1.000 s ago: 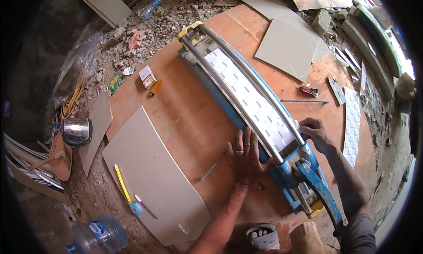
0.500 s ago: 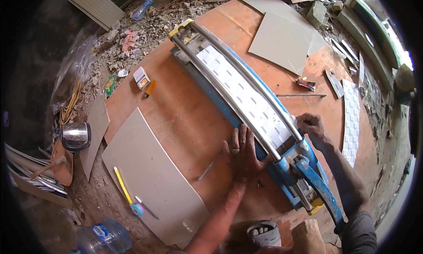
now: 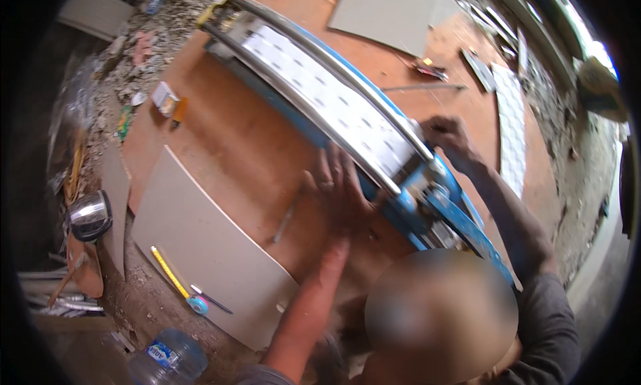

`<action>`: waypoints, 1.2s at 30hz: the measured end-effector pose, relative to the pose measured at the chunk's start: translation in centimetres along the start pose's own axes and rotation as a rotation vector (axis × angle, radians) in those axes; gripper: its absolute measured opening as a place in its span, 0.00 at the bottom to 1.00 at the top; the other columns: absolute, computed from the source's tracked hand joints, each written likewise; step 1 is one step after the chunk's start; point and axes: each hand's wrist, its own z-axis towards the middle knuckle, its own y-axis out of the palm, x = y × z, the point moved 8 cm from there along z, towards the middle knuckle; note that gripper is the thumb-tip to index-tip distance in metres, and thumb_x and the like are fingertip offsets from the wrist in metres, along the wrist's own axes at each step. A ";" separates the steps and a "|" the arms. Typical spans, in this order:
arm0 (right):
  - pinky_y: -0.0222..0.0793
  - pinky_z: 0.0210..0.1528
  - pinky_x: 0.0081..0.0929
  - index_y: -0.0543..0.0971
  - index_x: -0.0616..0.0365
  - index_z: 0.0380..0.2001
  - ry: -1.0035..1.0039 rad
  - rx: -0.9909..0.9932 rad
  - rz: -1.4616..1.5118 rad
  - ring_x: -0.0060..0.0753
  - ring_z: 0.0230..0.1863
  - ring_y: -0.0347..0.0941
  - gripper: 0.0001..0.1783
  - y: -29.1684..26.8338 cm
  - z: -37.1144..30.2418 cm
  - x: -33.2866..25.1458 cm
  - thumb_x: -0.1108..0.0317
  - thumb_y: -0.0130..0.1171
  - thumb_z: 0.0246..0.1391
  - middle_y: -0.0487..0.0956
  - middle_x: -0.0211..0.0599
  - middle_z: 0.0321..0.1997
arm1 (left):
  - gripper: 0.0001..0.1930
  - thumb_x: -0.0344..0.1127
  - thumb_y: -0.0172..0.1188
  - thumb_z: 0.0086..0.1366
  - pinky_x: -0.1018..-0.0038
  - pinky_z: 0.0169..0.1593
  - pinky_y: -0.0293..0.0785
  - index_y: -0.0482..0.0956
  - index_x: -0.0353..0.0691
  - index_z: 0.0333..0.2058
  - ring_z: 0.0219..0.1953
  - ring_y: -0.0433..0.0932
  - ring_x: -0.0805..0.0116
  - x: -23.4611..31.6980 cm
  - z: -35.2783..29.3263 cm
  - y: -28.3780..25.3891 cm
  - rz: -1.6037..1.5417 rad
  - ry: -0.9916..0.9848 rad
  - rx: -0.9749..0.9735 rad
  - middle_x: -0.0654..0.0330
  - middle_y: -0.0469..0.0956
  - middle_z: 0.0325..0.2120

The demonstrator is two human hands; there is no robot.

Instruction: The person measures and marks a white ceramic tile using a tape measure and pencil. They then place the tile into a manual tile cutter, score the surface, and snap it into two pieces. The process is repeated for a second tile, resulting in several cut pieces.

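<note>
On the brown board (image 3: 224,141) lie a cutter (image 3: 294,119), a box (image 3: 165,99), a lighter (image 3: 179,111), two rods (image 3: 417,87), grey tiles (image 3: 384,17) and a bumpy white strip (image 3: 509,128).

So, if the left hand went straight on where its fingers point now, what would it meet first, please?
The left hand would first meet the blue side of the tile cutter, then probably its near metal rail. Depth is unclear; the fingertips may already touch it.

Left grip (image 3: 342,193) splays, fingers (image 3: 346,165) toward 12 o'clock; right grip (image 3: 451,138) curls, forearm (image 3: 504,201) trailing to 5 o'clock.
</note>
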 end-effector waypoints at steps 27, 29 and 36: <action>0.64 0.28 0.22 0.78 0.63 0.47 0.644 0.251 -0.299 0.17 0.25 0.67 0.20 -8.8 -42.1 -6.6 0.58 0.61 0.60 0.73 0.25 0.26 | 0.42 0.62 0.55 0.60 0.33 0.66 0.46 0.59 0.38 0.64 0.69 0.56 0.44 -0.1 0.1 -1.4 -0.120 0.001 0.201 0.46 0.59 0.67; 0.64 0.26 0.19 0.77 0.64 0.48 0.577 0.360 -0.327 0.16 0.23 0.67 0.16 -8.3 -41.6 -7.5 0.66 0.58 0.60 0.74 0.27 0.25 | 0.35 0.55 0.50 0.65 0.34 0.66 0.47 0.61 0.38 0.63 0.69 0.57 0.44 -0.3 0.0 -1.5 -0.110 -0.003 0.214 0.47 0.60 0.66; 0.65 0.29 0.20 0.75 0.58 0.61 0.363 0.283 -0.498 0.17 0.26 0.67 0.24 -5.3 -36.4 -9.5 0.73 0.54 0.61 0.74 0.26 0.29 | 0.25 0.40 0.41 0.68 0.36 0.65 0.49 0.64 0.39 0.61 0.68 0.59 0.44 -0.9 0.1 -0.7 -0.028 -0.027 0.238 0.48 0.63 0.65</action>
